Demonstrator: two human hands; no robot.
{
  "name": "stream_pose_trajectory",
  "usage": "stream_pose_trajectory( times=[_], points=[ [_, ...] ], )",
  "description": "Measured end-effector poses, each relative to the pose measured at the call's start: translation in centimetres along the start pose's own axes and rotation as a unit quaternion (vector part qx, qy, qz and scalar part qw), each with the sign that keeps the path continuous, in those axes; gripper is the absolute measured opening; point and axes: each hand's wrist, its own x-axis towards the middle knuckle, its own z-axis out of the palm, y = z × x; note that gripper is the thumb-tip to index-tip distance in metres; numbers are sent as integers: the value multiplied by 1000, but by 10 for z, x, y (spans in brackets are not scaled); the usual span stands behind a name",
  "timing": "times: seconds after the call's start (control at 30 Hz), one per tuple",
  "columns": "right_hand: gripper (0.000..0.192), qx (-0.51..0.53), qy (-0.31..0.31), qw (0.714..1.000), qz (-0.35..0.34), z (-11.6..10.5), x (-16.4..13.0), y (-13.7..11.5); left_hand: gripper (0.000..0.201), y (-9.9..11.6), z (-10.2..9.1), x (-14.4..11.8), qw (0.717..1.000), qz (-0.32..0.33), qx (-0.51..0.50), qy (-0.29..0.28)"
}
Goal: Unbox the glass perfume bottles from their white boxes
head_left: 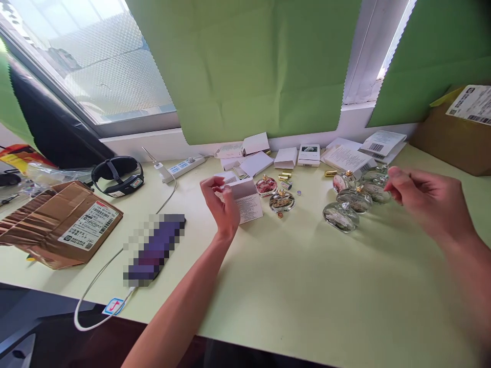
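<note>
My left hand [222,204] grips a small white carton [247,200] with its top flap lifted, just above the pale green table [291,286]. My right hand [425,199] hovers at the right with its fingers loosely curled and nothing visible in them, beside a cluster of round glass bottles [347,204] with gold caps. Two more glass bottles [274,193] stand right of the carton. Small gold caps [284,176] lie behind them.
Several white cartons [286,156] and printed leaflets [351,158] line the back edge by the wall. A power strip [182,167], black headset [117,175], brown parcel [63,222], blurred dark object [155,249] on a white cable and cardboard box [458,130] surround the area.
</note>
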Motion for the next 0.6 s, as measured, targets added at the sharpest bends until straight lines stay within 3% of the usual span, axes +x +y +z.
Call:
stream_pose_trajectory(
  times=[0.1,0.17,0.27,0.47,0.53,0.6],
  points=[
    [43,3,-54,999,9,-2,0,7,13,0,-1,1,999,21,21,14],
    [39,-12,-140,990,16,-1,-3,4,14,1,-2,2,998,43,37,26],
    [47,-66,-260,963,10,3,-9,-5,16,6,-3,2,993,99,55,45],
    [68,-169,-322,931,-4,10,-15,-5,21,29,0,-8,971,224,28,76],
    [72,-196,-341,919,2,13,-16,1,21,39,2,-21,966,256,-10,39],
    [73,-206,-363,909,-2,17,-17,7,23,49,4,-37,957,279,-59,-54]
  ],
)
